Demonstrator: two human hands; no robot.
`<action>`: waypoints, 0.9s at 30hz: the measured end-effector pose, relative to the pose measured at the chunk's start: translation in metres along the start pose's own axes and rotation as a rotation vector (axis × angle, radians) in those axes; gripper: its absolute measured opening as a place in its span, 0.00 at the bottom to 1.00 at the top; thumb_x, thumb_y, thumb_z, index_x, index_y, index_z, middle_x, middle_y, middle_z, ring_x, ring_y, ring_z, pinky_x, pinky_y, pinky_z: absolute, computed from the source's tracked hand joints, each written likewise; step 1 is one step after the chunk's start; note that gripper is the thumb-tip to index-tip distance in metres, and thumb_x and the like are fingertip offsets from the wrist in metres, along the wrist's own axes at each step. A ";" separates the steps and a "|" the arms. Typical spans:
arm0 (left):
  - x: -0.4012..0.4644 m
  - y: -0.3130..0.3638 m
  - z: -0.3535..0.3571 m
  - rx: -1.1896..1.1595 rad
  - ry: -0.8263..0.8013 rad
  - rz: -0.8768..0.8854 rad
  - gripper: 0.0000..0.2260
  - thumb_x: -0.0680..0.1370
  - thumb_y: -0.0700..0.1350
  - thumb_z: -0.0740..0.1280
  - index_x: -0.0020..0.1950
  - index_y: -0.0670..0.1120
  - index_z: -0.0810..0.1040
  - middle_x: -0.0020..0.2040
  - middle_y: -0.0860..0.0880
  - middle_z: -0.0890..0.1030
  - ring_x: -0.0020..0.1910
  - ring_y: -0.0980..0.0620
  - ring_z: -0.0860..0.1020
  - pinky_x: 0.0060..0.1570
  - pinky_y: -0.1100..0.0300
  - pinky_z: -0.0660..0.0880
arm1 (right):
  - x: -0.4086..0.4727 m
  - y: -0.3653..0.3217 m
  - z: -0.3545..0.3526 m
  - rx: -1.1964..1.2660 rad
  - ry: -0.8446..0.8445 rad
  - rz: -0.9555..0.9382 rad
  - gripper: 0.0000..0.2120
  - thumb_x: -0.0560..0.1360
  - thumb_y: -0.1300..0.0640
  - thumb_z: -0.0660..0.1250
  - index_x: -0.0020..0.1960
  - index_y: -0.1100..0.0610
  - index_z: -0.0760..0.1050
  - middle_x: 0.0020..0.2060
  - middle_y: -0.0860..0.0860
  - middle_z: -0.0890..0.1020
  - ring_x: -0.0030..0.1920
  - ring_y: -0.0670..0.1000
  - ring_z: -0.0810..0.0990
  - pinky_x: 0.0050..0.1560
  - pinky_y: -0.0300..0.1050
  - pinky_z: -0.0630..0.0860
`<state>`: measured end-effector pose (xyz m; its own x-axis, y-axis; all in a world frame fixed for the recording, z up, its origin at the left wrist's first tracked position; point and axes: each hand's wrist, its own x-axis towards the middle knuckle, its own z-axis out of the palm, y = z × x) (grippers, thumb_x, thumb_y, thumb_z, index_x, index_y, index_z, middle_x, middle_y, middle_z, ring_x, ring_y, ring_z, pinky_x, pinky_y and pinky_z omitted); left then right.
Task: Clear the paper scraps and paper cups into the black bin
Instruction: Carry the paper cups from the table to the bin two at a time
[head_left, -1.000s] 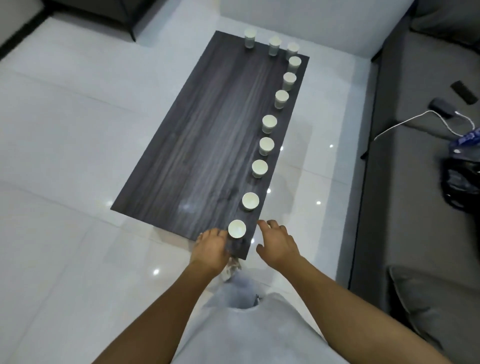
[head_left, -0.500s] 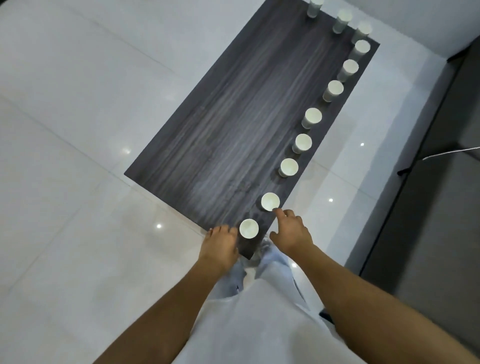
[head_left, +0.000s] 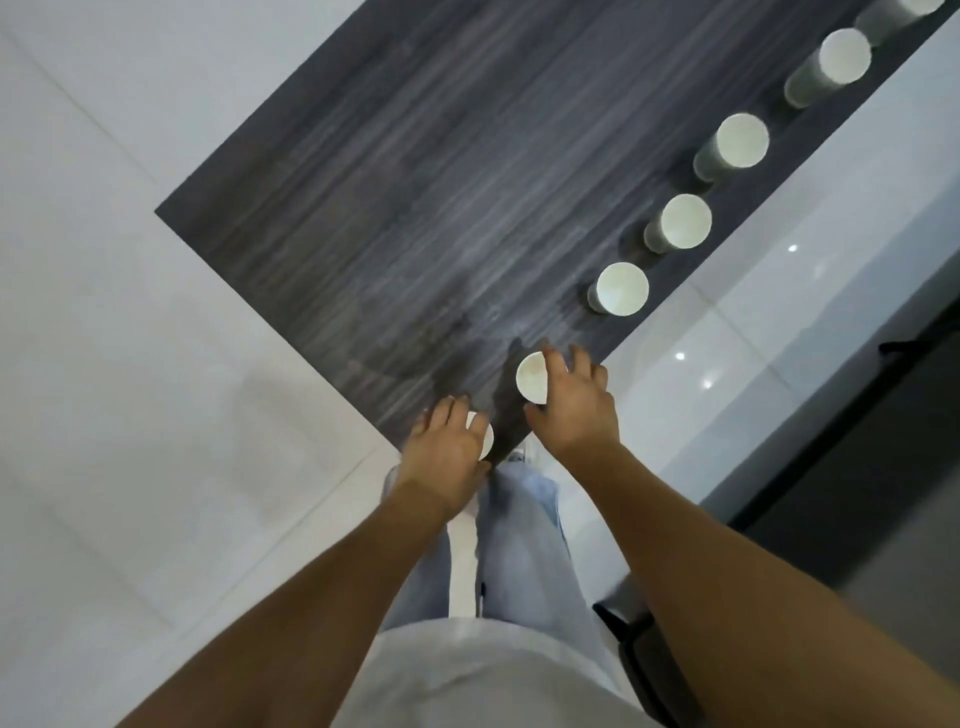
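At the near corner of the tabletop (head_left: 395, 197), both hands have closed in on the two nearest paper cups since half a second ago. The left hand (head_left: 445, 457), previously resting beside the corner cup (head_left: 484, 440), now lies over it, fingers curled down around its far side so that only a sliver of the rim shows; a grip looks formed, though contact under the palm is hidden. The right hand (head_left: 574, 405), previously only fingertip-touching the second cup (head_left: 534, 383), now wraps that cup from the right-hand edge side, thumb near and fingers bent over the far rim. Both cups stand upright on the tabletop; neither appears lifted yet. Further cups remain in line along the right-hand edge: the third cup (head_left: 621, 288), fourth cup (head_left: 681, 222) and fifth cup (head_left: 737, 143), untouched. Neither black bin nor paper scraps appear in view. Judgement: the first two-cup pickup is beginning; nearly all clearing remains.
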<state>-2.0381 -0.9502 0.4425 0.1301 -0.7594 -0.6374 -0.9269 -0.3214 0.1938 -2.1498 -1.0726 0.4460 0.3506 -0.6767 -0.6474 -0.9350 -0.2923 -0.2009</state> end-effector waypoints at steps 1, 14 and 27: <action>0.009 0.002 0.011 0.014 -0.020 0.003 0.26 0.79 0.55 0.61 0.74 0.49 0.58 0.76 0.45 0.57 0.75 0.43 0.54 0.72 0.48 0.56 | 0.009 0.004 0.008 -0.007 -0.005 -0.016 0.35 0.74 0.51 0.69 0.76 0.50 0.55 0.75 0.56 0.57 0.73 0.61 0.57 0.67 0.56 0.69; 0.003 -0.012 0.055 -0.092 -0.044 -0.139 0.29 0.77 0.43 0.66 0.74 0.51 0.57 0.77 0.44 0.53 0.76 0.41 0.53 0.70 0.49 0.62 | 0.016 -0.006 0.044 -0.081 -0.103 -0.180 0.32 0.75 0.59 0.70 0.74 0.53 0.59 0.73 0.52 0.61 0.71 0.57 0.60 0.67 0.48 0.68; -0.124 -0.068 -0.064 -0.425 0.245 -0.523 0.24 0.78 0.48 0.67 0.72 0.52 0.65 0.75 0.48 0.61 0.73 0.46 0.62 0.66 0.56 0.69 | -0.078 -0.133 -0.051 -0.198 -0.139 -0.415 0.32 0.74 0.60 0.69 0.73 0.51 0.60 0.71 0.51 0.63 0.70 0.56 0.61 0.62 0.53 0.73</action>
<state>-1.9686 -0.8709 0.5562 0.6411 -0.5352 -0.5500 -0.5109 -0.8325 0.2145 -2.0503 -1.0149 0.5606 0.6690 -0.3832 -0.6369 -0.6848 -0.6509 -0.3277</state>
